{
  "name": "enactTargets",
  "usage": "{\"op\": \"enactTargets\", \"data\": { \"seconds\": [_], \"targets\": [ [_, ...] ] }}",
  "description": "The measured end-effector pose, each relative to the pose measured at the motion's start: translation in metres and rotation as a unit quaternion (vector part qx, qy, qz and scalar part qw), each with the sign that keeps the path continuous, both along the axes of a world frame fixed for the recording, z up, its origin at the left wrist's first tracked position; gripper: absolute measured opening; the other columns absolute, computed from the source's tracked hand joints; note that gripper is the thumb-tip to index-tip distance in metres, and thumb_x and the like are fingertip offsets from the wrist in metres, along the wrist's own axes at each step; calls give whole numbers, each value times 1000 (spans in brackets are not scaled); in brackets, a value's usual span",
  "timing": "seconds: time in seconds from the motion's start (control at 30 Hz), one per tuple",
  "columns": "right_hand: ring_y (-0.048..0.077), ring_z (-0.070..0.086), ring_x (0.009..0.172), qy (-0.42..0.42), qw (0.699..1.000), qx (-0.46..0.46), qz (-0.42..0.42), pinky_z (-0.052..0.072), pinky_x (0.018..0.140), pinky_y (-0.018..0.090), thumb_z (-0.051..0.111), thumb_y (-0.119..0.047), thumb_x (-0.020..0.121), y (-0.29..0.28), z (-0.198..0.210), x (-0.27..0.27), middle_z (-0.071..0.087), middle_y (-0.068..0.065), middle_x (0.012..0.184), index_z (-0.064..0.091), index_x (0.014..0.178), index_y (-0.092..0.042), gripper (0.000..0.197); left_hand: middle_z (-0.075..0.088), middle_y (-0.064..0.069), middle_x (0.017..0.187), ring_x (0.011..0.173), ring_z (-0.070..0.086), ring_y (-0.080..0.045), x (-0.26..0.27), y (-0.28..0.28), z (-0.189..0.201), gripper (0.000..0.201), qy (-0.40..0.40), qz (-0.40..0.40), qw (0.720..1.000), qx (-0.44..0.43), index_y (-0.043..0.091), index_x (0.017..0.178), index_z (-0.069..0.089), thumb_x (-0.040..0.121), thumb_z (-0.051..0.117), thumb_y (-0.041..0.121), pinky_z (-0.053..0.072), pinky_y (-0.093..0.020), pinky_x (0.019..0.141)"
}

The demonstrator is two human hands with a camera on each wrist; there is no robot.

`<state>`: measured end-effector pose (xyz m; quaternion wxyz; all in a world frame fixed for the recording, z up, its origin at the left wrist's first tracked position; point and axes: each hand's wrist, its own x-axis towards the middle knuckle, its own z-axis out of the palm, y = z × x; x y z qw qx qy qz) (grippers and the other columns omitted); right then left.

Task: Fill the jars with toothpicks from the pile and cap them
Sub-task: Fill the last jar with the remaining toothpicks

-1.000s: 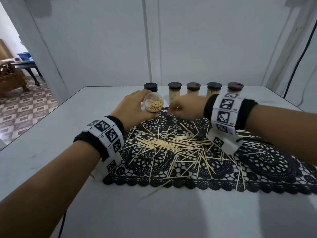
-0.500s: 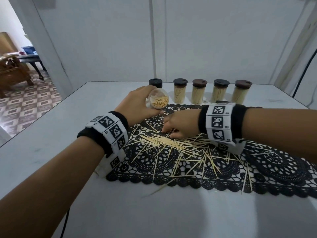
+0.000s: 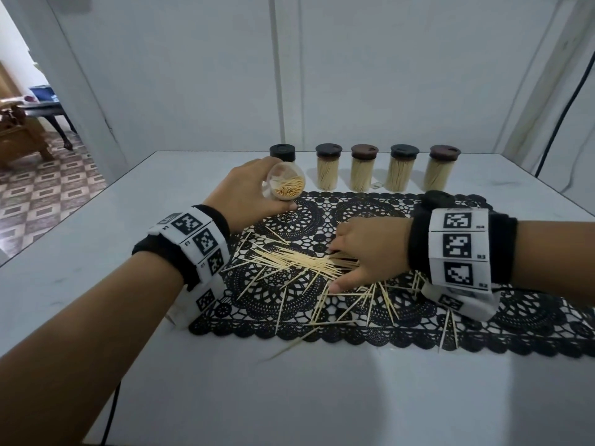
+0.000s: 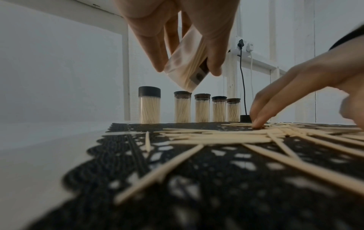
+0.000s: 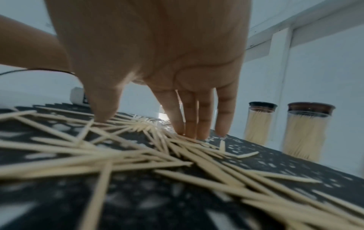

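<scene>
My left hand [image 3: 257, 191] grips a clear open jar [image 3: 285, 185], tilted with its mouth toward me and partly filled with toothpicks; the left wrist view shows the jar [image 4: 187, 62] held between thumb and fingers above the mat. My right hand [image 3: 338, 268] is spread over the toothpick pile [image 3: 296, 262]. Its straight fingers [image 5: 189, 124] and thumb press down on the sticks, with none lifted. A loose black cap [image 3: 434, 199] lies just behind my right wrist.
A black lace mat [image 3: 531, 317] carries the scattered toothpicks. Several capped, full jars [image 3: 363, 169] stand in a row behind it by the wall. One stray toothpick [image 3: 289, 346] lies off the mat's front edge. The table edge runs along the left.
My right hand has come down from beside the jar's mouth onto the pile, nearer to me. The left hand keeps the jar in about the same place.
</scene>
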<state>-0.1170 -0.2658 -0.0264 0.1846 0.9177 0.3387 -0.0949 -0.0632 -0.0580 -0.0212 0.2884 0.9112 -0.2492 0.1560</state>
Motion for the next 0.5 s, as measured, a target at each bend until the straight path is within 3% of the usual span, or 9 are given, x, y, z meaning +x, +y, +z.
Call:
{"op": "enactTargets", "data": {
  "seconds": [0.13,0.2,0.33,0.5],
  "targets": [
    [22,57,95,4,999,33,-8,49,86,36,43,-63,85,1,-3,0,61,7,104,61,111,-8,64,55,9,104,99,52,-12,-1,0,1,57,-2,1,1000,7,16,121,55,71,79,33,43,-26,87],
    [21,58,93,9,998,59,-21,48,84,30,48,-52,88,1,-5,-1,63,6,99,64,104,-9,49,54,9,104,99,53,-13,-2,-1,1,57,-2,-2,1000,7,15,121,55,71,79,32,44,-28,87],
    [14,61,88,14,995,91,-39,49,85,25,47,-34,94,3,-4,-4,66,2,96,65,100,-11,30,53,10,103,97,50,-9,-3,-1,1,57,-7,-2,1000,10,15,121,55,72,78,32,37,-21,82],
    [15,51,79,2,997,66,-33,45,76,21,45,-19,96,9,1,-4,54,2,86,60,103,-6,21,54,10,104,98,50,-10,-2,-1,1,57,-5,1,1000,9,16,121,55,72,78,32,38,-21,84]
  ]
}}
